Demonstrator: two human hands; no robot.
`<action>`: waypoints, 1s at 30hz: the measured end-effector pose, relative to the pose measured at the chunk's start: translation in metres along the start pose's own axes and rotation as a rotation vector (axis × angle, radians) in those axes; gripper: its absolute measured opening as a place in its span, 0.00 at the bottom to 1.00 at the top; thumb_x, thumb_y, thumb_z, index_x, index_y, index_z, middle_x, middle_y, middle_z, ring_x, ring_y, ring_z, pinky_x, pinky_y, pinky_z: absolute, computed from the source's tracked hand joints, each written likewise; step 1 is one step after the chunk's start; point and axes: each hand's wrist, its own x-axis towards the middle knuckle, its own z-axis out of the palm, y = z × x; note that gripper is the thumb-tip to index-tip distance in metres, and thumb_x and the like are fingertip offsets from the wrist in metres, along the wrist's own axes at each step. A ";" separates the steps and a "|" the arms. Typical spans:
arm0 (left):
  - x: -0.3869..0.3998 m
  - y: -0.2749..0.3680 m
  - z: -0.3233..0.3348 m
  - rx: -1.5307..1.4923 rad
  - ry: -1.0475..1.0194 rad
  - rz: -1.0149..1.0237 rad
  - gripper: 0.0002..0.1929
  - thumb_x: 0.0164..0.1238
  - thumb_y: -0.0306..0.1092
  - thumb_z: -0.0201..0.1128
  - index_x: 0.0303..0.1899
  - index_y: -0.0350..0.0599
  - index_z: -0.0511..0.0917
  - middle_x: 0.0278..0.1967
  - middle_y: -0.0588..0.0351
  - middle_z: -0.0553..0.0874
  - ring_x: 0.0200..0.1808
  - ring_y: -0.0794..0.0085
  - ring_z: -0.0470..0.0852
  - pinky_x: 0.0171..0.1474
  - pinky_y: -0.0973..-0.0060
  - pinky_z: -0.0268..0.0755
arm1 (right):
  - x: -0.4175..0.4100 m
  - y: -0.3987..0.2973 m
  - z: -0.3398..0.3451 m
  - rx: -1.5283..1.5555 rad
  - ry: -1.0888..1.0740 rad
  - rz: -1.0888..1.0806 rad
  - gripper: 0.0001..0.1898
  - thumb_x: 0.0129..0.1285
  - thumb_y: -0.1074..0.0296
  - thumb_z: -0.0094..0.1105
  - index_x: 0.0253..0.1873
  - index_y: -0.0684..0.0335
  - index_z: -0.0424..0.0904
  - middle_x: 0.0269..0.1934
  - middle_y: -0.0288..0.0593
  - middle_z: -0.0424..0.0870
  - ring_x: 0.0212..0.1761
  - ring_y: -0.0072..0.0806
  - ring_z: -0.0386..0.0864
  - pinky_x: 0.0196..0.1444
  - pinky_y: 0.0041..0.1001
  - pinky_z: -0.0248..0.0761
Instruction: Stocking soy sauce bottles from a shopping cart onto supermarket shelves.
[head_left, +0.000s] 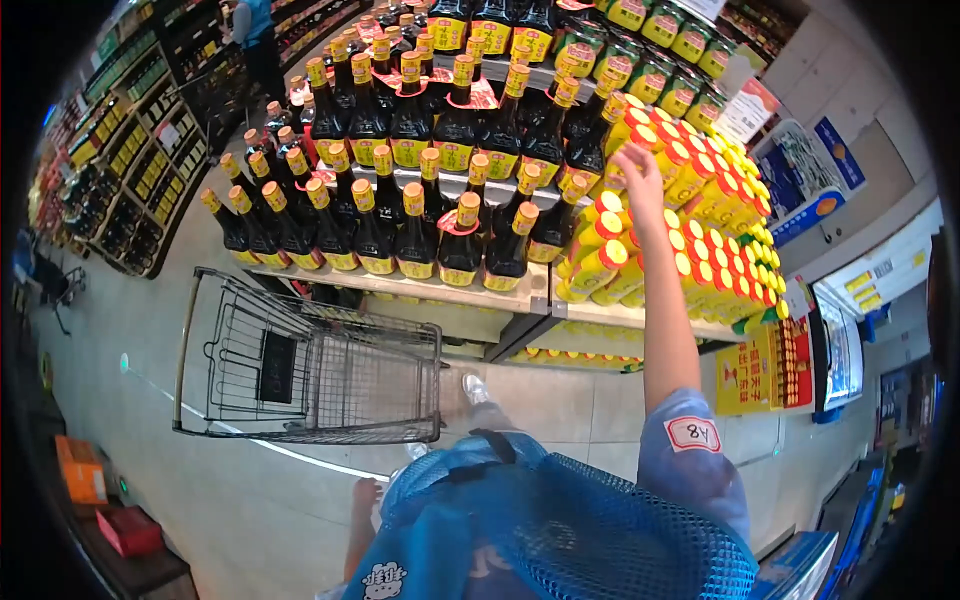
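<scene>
My right hand (636, 171) reaches out over a stack of yellow bottles with red caps (701, 244). Its fingers are slightly bent and apart, and I see nothing in them; contact with a bottle cannot be made out. Just left of it, dark glass sauce bottles (456, 142) with yellow labels and orange caps stand in rising rows on the tiered display shelf (420, 287). Down by my side hangs my left hand (367, 491), partly seen above the floor. Its fingers are too small and dim to read.
A wire shopping cart (322, 367) stands left of my feet, by the shelf. Green-labelled jars (630, 56) fill the upper right tiers. A person (259, 37) stands at the far left shelving. A red box (129, 529) lies at lower left. My blue mesh vest (570, 517) covers the foreground.
</scene>
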 end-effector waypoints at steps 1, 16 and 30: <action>-0.003 0.001 0.005 0.003 0.084 -0.058 0.17 0.70 0.44 0.56 0.51 0.42 0.75 0.38 0.47 0.86 0.31 0.62 0.86 0.30 0.66 0.75 | 0.020 0.003 0.000 -0.034 0.034 -0.015 0.25 0.66 0.62 0.66 0.63 0.68 0.70 0.58 0.45 0.77 0.52 0.29 0.79 0.49 0.26 0.76; 0.015 -0.047 0.142 0.928 0.110 0.709 0.20 0.70 0.43 0.52 0.50 0.36 0.80 0.41 0.45 0.87 0.39 0.56 0.86 0.36 0.59 0.78 | 0.128 0.044 0.024 0.164 -0.162 0.072 0.14 0.60 0.65 0.71 0.46 0.65 0.79 0.41 0.36 0.84 0.44 0.21 0.80 0.54 0.24 0.69; -0.034 0.082 0.162 0.054 0.100 0.048 0.28 0.72 0.53 0.53 0.57 0.35 0.74 0.47 0.45 0.86 0.41 0.60 0.84 0.39 0.64 0.77 | 0.137 0.067 0.046 0.233 -0.072 -0.084 0.11 0.63 0.72 0.67 0.31 0.63 0.72 0.20 0.36 0.75 0.18 0.22 0.73 0.24 0.24 0.67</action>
